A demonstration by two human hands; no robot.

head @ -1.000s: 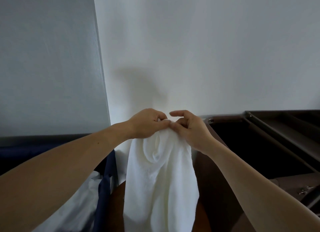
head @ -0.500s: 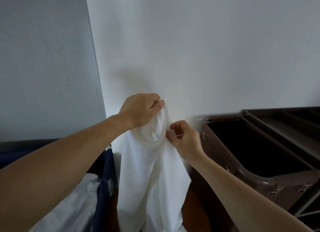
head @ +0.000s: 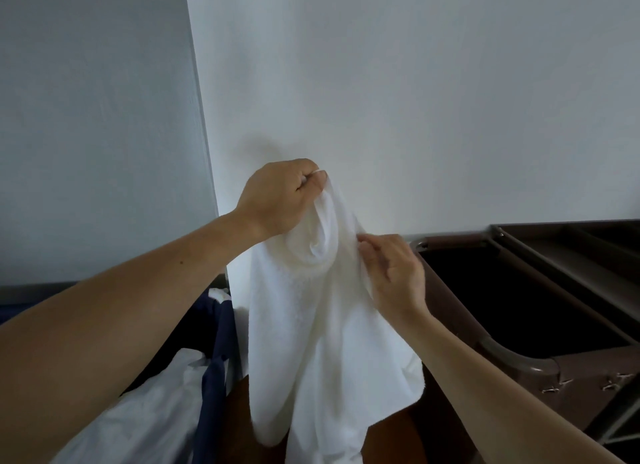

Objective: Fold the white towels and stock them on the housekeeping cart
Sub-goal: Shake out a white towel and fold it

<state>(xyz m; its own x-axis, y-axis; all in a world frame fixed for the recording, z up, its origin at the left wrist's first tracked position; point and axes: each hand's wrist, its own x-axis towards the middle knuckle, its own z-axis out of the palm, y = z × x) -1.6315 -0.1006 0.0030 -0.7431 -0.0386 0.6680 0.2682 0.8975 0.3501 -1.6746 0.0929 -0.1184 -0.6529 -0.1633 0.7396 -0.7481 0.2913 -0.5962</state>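
Left hand (head: 277, 196) and right hand (head: 394, 273) pinch a hanging white towel (head: 322, 342).

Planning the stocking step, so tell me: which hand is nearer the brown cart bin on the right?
Right. The right hand pinches the towel just left of the brown cart bin; the left hand grips the towel's top, higher and farther left.

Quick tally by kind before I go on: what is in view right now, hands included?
white terry towel, hanging unfolded: 1
hands holding it, left hand and right hand: 2
brown plastic housekeeping cart: 1
navy blue fabric bag: 1
pale crumpled bundle inside that bag: 1
Total: 6
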